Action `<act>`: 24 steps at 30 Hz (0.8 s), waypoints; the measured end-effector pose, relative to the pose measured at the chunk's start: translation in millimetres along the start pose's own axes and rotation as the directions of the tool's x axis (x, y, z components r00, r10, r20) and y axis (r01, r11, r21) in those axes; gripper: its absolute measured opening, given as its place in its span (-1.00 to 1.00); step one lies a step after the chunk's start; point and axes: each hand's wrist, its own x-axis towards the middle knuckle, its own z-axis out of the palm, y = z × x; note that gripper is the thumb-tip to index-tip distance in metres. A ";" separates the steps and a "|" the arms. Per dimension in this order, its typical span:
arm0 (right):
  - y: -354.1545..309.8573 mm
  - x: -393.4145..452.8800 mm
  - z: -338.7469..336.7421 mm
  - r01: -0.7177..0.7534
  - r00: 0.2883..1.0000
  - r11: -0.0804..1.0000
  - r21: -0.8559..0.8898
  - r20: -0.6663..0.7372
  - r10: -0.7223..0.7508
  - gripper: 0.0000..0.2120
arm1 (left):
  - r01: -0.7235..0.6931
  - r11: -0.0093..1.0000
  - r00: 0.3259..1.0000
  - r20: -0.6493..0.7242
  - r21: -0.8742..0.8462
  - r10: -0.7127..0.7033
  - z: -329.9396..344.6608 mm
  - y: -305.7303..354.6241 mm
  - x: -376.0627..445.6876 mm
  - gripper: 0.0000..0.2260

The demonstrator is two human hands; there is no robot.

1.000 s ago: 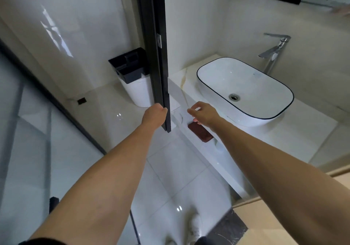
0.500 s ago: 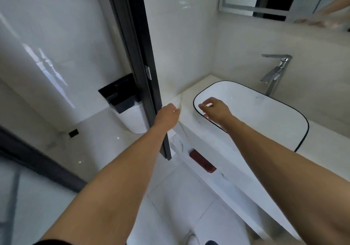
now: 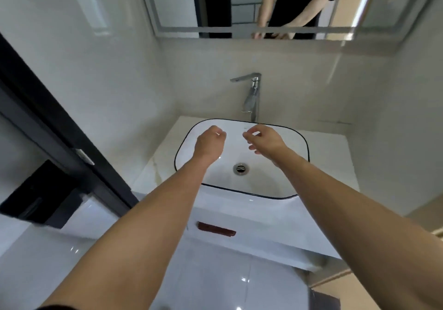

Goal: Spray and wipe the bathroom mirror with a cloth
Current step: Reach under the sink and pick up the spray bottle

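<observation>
The bathroom mirror [image 3: 177, 0] hangs on the wall above the basin, its lower part in view, reflecting a person's arms and dark top. Both hands hover over the white basin [image 3: 268, 180]. My left hand [image 3: 209, 142] has its fingers loosely curled and holds nothing. My right hand [image 3: 262, 138] is open with fingers apart, also holding nothing. A dark red-brown cloth-like item [image 3: 215, 229] lies on the shelf below the counter's front edge. No spray bottle is in sight.
A chrome tap [image 3: 251, 96] stands behind the basin. A black door frame [image 3: 60, 127] runs diagonally at left, with a white bin with a black lid [image 3: 40, 194] beyond it. White counter [image 3: 330, 156] surrounds the basin.
My left hand let go of the black door frame and both hands moved over the basin. The view swung to face the basin and mirror straight on.
</observation>
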 end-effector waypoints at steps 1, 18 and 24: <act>3.2 0.2 -7.3 -0.023 0.998 1.000 0.015 -0.053 0.024 -0.76 | -0.042 0.999 0.998 0.040 0.003 0.041 6.0 7.3 7.4 -0.75; 43.2 -133.6 55.6 -0.198 0.549 0.828 0.525 -0.640 0.538 -0.75 | -0.543 0.806 0.556 0.618 -0.236 0.556 58.2 2.9 -19.5 -0.79; 89.1 -178.9 85.3 -0.210 0.407 0.764 0.611 -0.655 0.636 -0.78 | -0.608 0.727 0.383 0.684 -0.319 0.621 85.2 -25.4 -81.0 -0.76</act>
